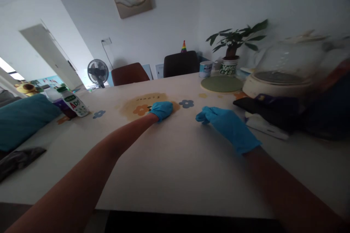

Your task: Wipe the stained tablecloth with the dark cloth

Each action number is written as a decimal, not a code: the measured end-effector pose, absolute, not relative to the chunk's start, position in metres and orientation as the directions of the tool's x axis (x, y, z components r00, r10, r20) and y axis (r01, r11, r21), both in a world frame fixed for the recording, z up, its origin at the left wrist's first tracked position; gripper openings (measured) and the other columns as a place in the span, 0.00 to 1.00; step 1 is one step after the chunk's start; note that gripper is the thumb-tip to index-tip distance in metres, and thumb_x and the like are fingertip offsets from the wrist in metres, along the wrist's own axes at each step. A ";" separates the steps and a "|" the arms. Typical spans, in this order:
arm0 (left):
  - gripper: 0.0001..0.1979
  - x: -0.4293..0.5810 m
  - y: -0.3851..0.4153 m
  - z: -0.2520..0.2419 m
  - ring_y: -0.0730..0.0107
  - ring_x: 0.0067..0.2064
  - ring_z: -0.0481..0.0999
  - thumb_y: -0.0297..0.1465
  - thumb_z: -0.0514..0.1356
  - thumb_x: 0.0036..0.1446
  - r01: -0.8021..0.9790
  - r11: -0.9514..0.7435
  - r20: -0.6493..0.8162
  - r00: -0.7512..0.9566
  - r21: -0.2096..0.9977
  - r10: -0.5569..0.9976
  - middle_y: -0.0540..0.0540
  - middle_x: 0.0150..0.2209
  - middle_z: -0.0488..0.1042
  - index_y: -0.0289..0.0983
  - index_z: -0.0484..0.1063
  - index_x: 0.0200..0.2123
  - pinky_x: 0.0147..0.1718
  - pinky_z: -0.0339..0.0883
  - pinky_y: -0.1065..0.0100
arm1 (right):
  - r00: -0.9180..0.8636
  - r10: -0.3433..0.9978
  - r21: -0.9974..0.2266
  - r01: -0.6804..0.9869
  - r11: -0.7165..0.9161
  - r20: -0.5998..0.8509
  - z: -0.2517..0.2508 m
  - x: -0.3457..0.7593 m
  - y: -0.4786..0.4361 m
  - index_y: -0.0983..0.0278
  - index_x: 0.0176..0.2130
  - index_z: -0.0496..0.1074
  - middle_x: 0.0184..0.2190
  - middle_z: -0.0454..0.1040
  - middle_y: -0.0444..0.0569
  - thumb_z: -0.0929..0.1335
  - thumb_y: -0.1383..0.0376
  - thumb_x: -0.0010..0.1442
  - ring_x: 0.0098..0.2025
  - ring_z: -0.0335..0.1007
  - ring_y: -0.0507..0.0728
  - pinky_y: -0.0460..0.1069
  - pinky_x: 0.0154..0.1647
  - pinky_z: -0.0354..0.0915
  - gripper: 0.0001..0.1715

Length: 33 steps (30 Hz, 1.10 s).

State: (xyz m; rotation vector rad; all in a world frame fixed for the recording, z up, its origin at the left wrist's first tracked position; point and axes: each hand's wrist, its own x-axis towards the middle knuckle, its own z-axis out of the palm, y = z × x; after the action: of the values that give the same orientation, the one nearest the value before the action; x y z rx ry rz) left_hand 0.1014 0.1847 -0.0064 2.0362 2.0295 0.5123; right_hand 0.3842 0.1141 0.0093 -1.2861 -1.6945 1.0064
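Observation:
My left hand, in a blue glove, rests closed on the white table, over the tan patch of the flower print. Whatever it may hold is hidden. To the right, my right hand, gloved in blue as well, is held over the table with its fingers pressed together. Anything between those fingers is too small to make out. A blue printed flower lies between the two hands, and an orange one is just left of my left hand.
Bottles stand at the left, near a dark cloth. At the right are a green round mat, a can, a potted plant, a glass appliance and a black object. Chairs stand behind.

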 end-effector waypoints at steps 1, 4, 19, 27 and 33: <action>0.16 0.098 0.178 -0.004 0.42 0.58 0.87 0.33 0.69 0.82 0.901 -0.003 0.076 -0.033 0.434 0.997 0.39 0.42 0.88 0.39 0.78 0.36 0.67 0.77 0.48 | -0.196 0.974 -0.913 0.367 0.179 0.112 0.009 0.384 0.115 0.57 0.36 0.87 0.50 0.97 0.59 0.69 0.60 0.85 0.55 0.97 0.70 0.69 0.78 0.84 0.24; 0.16 0.084 0.159 0.008 0.51 0.53 0.87 0.40 0.68 0.86 0.813 0.059 0.016 -0.084 0.580 0.996 0.43 0.41 0.88 0.40 0.81 0.41 0.62 0.81 0.53 | -0.213 0.966 -0.912 0.350 0.214 0.145 0.004 0.386 0.119 0.57 0.37 0.88 0.48 0.97 0.58 0.72 0.56 0.84 0.55 0.97 0.71 0.71 0.77 0.84 0.22; 0.35 0.040 0.133 0.084 0.66 0.63 0.86 0.15 0.56 0.68 0.294 0.071 0.011 -0.268 0.953 0.963 0.46 0.62 0.92 0.39 0.83 0.73 0.67 0.81 0.65 | -0.208 0.964 -0.896 0.377 0.235 0.166 0.006 0.388 0.120 0.58 0.37 0.87 0.50 0.97 0.59 0.67 0.59 0.82 0.55 0.96 0.68 0.65 0.76 0.83 0.23; 0.31 0.068 0.116 0.109 0.56 0.74 0.87 0.15 0.55 0.77 0.428 -0.100 0.162 -0.112 0.898 0.980 0.46 0.70 0.91 0.40 0.90 0.68 0.73 0.81 0.58 | -0.167 0.975 -0.900 0.386 0.202 0.147 0.014 0.387 0.114 0.59 0.37 0.85 0.51 0.97 0.60 0.67 0.63 0.84 0.55 0.96 0.67 0.63 0.73 0.84 0.24; 0.32 0.101 0.118 0.092 0.56 0.81 0.83 0.20 0.50 0.81 0.356 -0.247 0.219 0.116 0.901 0.969 0.47 0.77 0.87 0.41 0.86 0.72 0.79 0.77 0.57 | 0.018 0.980 -0.891 0.420 0.174 0.200 0.016 0.399 0.122 0.59 0.38 0.84 0.54 0.97 0.59 0.67 0.66 0.83 0.55 0.96 0.66 0.60 0.68 0.86 0.21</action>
State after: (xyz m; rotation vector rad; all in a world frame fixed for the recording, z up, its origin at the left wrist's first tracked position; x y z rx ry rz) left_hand 0.1012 0.1184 0.0924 1.7050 1.3005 1.1259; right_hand 0.3989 0.1216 0.0156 -1.3879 -1.5515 0.7842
